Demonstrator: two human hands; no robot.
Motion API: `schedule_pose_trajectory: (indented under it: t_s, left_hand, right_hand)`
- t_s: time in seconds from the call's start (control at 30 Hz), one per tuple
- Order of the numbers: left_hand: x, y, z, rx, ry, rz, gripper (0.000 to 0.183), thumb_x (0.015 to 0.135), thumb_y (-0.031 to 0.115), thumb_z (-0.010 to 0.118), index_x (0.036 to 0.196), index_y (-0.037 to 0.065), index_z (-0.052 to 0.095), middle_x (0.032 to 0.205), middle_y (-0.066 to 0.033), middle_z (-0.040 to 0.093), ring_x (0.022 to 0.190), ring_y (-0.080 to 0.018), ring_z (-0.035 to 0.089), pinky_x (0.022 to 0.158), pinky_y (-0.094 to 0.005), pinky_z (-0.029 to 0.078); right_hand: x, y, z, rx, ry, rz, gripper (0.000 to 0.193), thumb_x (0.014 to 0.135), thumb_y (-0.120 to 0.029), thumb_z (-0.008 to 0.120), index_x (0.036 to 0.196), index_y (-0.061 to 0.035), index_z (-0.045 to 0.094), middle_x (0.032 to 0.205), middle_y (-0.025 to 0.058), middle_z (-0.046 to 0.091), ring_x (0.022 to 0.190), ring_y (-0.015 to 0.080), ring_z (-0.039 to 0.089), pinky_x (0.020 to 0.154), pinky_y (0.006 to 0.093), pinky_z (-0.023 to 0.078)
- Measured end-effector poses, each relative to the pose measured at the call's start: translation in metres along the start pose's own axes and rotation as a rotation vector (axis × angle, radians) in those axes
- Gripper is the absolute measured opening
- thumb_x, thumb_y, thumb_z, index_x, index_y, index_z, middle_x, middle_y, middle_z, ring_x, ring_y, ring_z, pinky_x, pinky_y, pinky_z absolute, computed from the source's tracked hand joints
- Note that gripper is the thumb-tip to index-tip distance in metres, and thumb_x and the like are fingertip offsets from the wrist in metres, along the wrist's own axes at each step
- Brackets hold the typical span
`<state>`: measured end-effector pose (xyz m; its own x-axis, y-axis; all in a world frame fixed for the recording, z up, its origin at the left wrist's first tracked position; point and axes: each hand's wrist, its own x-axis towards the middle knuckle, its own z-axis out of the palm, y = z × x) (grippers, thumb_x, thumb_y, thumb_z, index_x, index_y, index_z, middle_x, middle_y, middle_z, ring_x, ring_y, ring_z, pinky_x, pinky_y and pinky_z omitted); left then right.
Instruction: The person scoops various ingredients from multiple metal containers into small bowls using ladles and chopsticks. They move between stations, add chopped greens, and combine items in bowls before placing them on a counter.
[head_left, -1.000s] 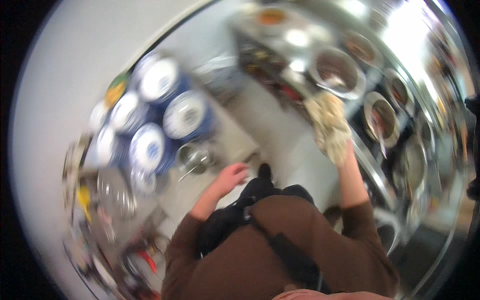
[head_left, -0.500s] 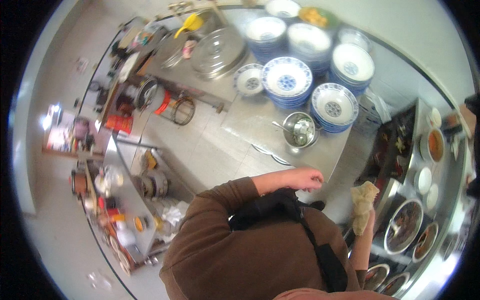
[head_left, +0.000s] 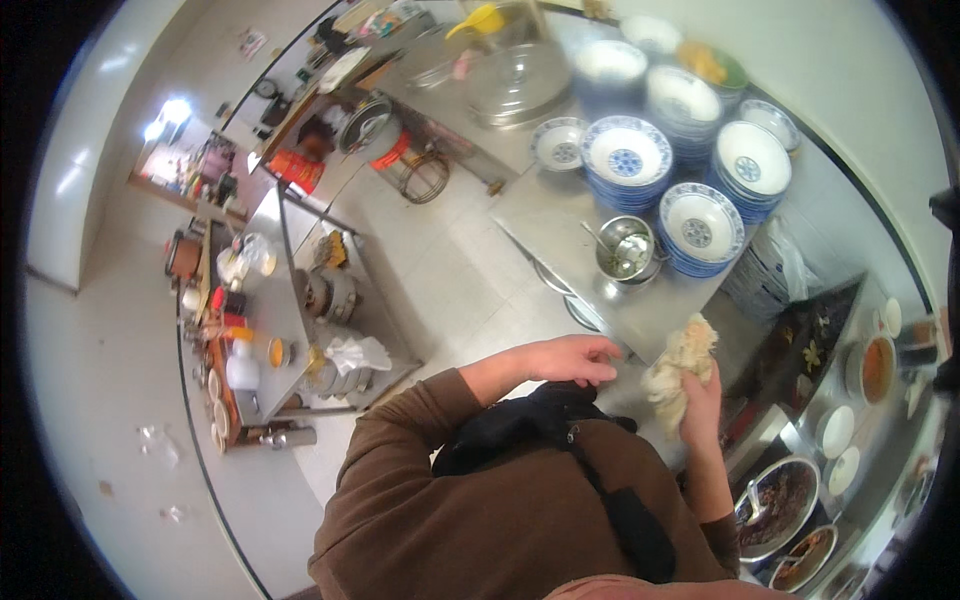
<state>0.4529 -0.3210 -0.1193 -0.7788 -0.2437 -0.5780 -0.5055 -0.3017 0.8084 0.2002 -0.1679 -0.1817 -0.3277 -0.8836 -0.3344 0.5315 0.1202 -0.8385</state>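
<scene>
My right hand (head_left: 702, 402) is closed around a crumpled pale yellow cloth (head_left: 682, 368), which bunches up past the fingers near the steel table's front corner. My left hand (head_left: 580, 357) hangs in front of my body with loosely bent fingers, a little apart, and nothing shows in it. Beyond the hands, on the steel table (head_left: 545, 208), stands a small metal pot (head_left: 612, 262) with a spoon leaning in it and bits of green inside. Stacks of blue-and-white bowls (head_left: 626, 152) rise behind the pot.
To the right, a counter carries a metal basin of dark food (head_left: 780, 505), a pot of orange-red sauce (head_left: 876, 368) and white bowls (head_left: 835, 430). A large metal lid (head_left: 515, 85) lies at the back. At left, a steel shelf table (head_left: 285, 300) holds bottles and containers.
The cloth in my right hand has come up and left, nearer my left hand. My left hand's fingers have loosened slightly. The view has shifted, so the tables appear further right.
</scene>
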Motion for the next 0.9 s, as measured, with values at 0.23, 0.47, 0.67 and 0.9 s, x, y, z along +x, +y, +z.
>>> schedule_pose_trajectory:
  t_s: [0.23,0.47,0.67,0.9]
  left_hand:
    - [-0.059,-0.036,-0.016,-0.208,0.336,0.238,0.077,0.096,0.034,0.072,0.151,-0.006,0.037,0.143,-0.019,0.055,0.127,-0.0271,0.058,0.104,-0.0401,0.051]
    - [-0.083,-0.162,-0.161,-0.411,0.532,0.135,0.038,0.095,0.018,0.065,0.127,-0.002,0.063,0.115,-0.0118,0.07,0.1,-0.0248,0.07,0.086,-0.0385,0.058]
    - [-0.135,-0.317,-0.299,-0.602,0.751,-0.375,0.043,0.101,0.044,0.053,0.114,0.006,0.069,0.107,-0.0083,0.068,0.091,-0.0257,0.067,0.078,-0.0444,0.057]
    - [-0.114,-0.348,-0.297,-0.422,0.733,-0.536,0.041,0.1,0.04,0.057,0.116,0.004,0.068,0.108,-0.0112,0.069,0.093,-0.0265,0.068,0.079,-0.0434,0.058]
  right_hand:
    - [0.009,0.023,0.135,-0.745,-0.686,-0.381,0.08,0.094,-0.015,0.068,0.159,0.0018,0.025,0.148,0.0221,0.05,0.128,0.0322,0.059,0.107,0.0415,0.049]
    - [0.052,0.072,0.189,-0.962,-0.622,-0.06,0.057,0.096,-0.024,0.065,0.147,-0.0052,0.048,0.126,0.0215,0.067,0.113,0.0354,0.067,0.095,0.0451,0.054]
    - [0.05,0.084,0.172,-1.083,-0.471,0.061,0.054,0.091,-0.033,0.064,0.138,-0.0062,0.058,0.122,0.0193,0.069,0.114,0.036,0.065,0.097,0.046,0.051]
    - [0.025,0.026,0.033,-1.075,-0.164,0.265,0.048,0.091,-0.039,0.064,0.127,-0.0079,0.067,0.114,0.0157,0.072,0.109,0.0326,0.067,0.094,0.0426,0.052]
